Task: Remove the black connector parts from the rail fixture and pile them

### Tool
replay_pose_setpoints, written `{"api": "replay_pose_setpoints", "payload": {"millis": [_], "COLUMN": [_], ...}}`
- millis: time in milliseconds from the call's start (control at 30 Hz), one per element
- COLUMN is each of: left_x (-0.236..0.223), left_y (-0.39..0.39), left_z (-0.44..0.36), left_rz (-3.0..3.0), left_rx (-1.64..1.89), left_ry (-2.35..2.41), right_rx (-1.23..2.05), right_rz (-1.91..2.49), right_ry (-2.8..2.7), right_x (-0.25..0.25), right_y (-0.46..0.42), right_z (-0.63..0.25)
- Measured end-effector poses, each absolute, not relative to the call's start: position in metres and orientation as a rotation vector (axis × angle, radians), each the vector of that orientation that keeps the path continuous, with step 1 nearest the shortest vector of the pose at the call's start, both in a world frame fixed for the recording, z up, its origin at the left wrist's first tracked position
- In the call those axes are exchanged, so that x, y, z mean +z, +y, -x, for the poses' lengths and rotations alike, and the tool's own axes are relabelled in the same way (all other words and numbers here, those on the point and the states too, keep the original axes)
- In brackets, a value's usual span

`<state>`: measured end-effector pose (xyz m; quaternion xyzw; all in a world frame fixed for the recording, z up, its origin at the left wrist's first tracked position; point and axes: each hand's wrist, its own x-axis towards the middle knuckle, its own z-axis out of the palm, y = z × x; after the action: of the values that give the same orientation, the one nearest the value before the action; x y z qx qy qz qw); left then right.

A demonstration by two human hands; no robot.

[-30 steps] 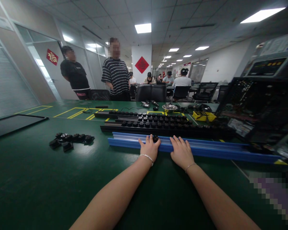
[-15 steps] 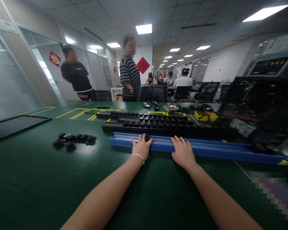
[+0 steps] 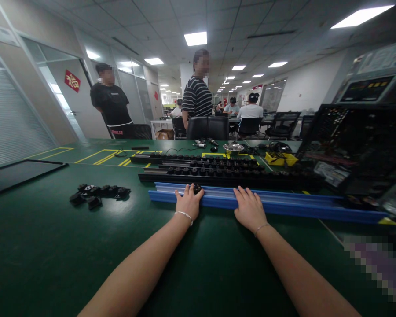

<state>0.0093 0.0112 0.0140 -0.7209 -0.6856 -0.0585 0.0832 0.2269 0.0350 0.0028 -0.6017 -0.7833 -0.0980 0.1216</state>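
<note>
A long blue channel rail (image 3: 297, 204) lies across the green table in front of me. My left hand (image 3: 187, 206) is over its left part, its fingers around a small black round-topped piece (image 3: 197, 189) in the channel. The hand covers much of that piece. Farther right, my right hand (image 3: 250, 209) grips the rail, fingertips over the front wall and inside the channel. Left of the rail lies a loose group of black pieces (image 3: 94, 198). Behind it are black rails (image 3: 158, 178) carrying rows of similar black pieces.
A dark flat panel (image 3: 23, 174) lies at the left. At the back are a metal bowl (image 3: 233, 148) and a yellow tray (image 3: 280, 159) with cables. An open black equipment case (image 3: 356, 145) stands at the right. Several people are beyond the table, two of them standing.
My left hand and the black piece have shifted slightly left along the blue rail. My right hand stays at about the same place. The person in the striped shirt has moved right.
</note>
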Motion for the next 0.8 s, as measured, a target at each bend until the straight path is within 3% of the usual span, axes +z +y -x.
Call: {"api": "replay_pose_setpoints", "payload": {"millis": [800], "left_x": [0.018], "left_y": [0.005], "left_z": [0.028], "left_rz": [2.073], "left_rx": [-0.121], "left_ry": [-2.11], "right_rx": [-0.268], "right_rz": [1.77], "right_ry": [-2.292], "right_x": [0.005], "right_y": [0.034], "right_z": [-0.227]}}
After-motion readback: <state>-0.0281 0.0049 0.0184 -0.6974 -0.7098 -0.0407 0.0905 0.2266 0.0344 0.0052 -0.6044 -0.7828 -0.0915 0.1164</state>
